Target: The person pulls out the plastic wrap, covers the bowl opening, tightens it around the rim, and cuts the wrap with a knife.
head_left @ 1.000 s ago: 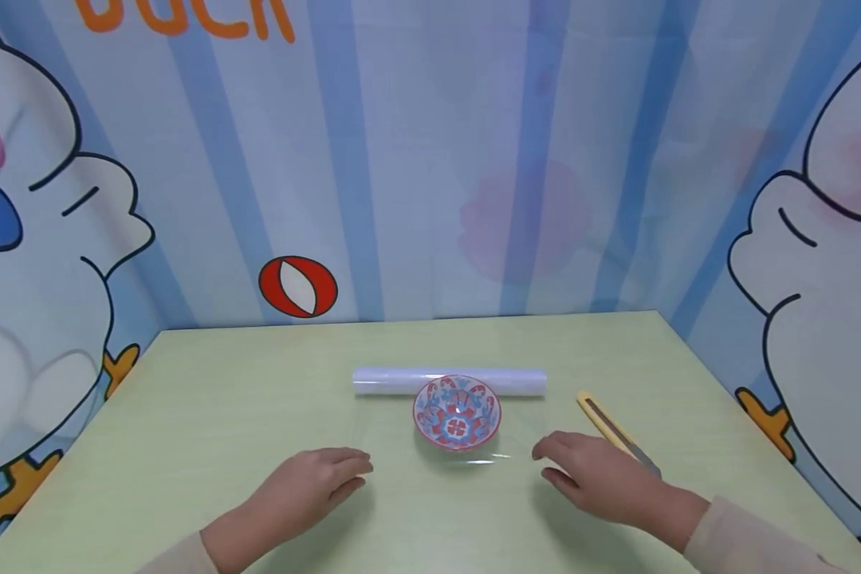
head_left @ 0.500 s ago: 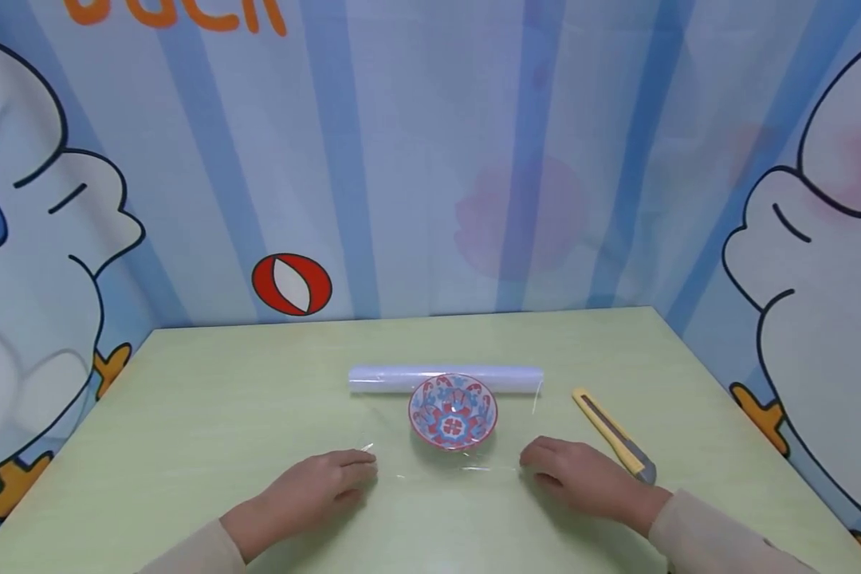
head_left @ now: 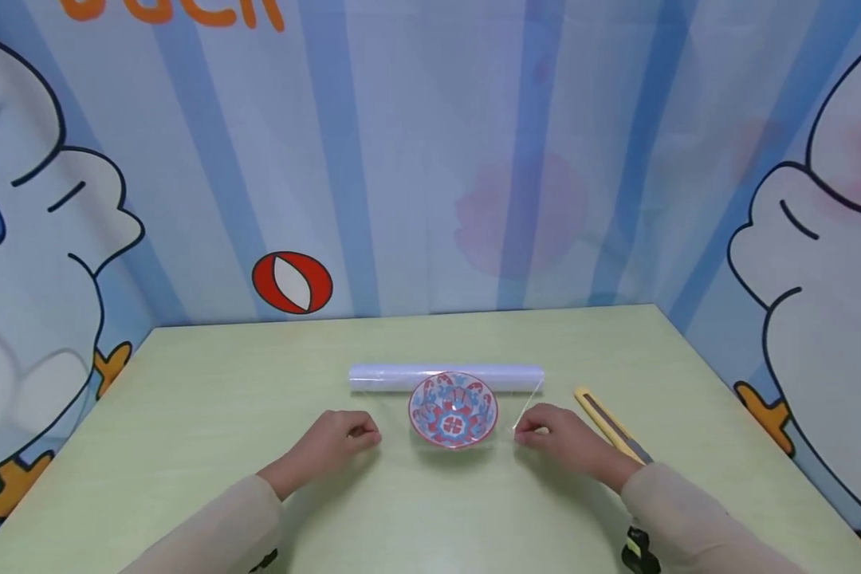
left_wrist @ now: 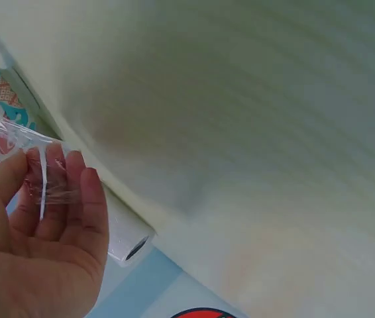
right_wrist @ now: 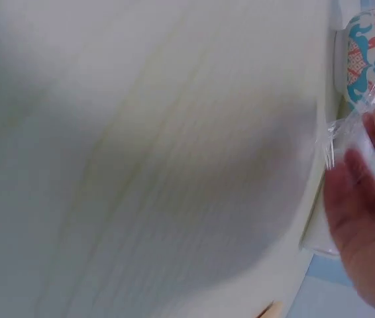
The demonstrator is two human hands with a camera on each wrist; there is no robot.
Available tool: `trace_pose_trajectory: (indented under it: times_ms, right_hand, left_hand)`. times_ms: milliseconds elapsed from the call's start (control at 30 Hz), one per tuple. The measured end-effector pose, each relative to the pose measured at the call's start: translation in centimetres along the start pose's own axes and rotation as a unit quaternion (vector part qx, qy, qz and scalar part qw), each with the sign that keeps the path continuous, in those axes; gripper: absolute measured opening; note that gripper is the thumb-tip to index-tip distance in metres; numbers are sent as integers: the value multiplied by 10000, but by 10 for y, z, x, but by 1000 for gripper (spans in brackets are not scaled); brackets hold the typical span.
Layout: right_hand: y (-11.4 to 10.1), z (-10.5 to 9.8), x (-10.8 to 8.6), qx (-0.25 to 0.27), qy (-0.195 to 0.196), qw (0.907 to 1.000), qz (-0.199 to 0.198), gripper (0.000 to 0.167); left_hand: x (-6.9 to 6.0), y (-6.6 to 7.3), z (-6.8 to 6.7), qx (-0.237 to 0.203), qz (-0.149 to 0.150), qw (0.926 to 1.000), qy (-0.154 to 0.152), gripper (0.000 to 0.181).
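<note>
Now I see clear wrap pinched in two spots.
The left hand pinches one part, the right hand another; the painted bowl sits between them, in front of the long roll. A yellow cutter lies near the right hand.

Booth-like work corner, striped cartoon backdrop around a pale green table.

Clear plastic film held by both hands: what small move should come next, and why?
Perhaps ease the left hand and right hand slightly apart: both wrist views show the clear plastic film creased near where it is held, and a tauter sheet might cling less to itself.
</note>
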State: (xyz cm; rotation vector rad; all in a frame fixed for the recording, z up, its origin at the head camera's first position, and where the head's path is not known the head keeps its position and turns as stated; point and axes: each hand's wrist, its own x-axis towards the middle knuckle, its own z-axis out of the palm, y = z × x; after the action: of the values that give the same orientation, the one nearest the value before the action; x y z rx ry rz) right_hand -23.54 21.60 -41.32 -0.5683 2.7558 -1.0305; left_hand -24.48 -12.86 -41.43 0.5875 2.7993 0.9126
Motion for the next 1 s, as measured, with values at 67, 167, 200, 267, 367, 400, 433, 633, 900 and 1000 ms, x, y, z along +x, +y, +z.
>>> trace_pose_trajectory:
  times_ms: [67,167,200,267,367,400,433,633,900,1000]
  right_hand:
    - [-1,2,3,68,172,9995,267,9]
    - [-5,4,7,73,303,9971,699,8]
    - [-6,5,9,97,300,9961,827,8]
    - [-8,6,12,273,265,9929,1127,8]
    - [-11,7,17,973,157,9854,1388,16]
    - [-12,8,18,1279,113,9818,1398,20]
    - [-13,9,19,1597,91,9771,1403,23]
    - [-19,16,24,3386,384,9275,1534,36]
    - [-20,34,33,4391,1265,8703,1839,19]
    - [-21,34,33,4462,1288,8643,1932,20]
  left_hand:
    - [5,2,2,-159,-276,9995,58,8]
    - [10,3,6,-247,-553,9981,142,9]
    - [12,3,8,-285,-667,9972,165,9]
    - [14,4,10,-457,-915,9946,200,9]
    - [17,6,13,-1148,-1487,9821,151,11]
    - [18,7,14,-1436,-1717,9746,106,13]
    - [21,9,16,-1743,-1967,9648,90,15]
    - [30,19,17,-3677,-2674,8907,-50,38]
    - [37,28,28,-5397,-2322,8079,464,26]
    - [39,30,32,-5460,-2321,8029,578,27]
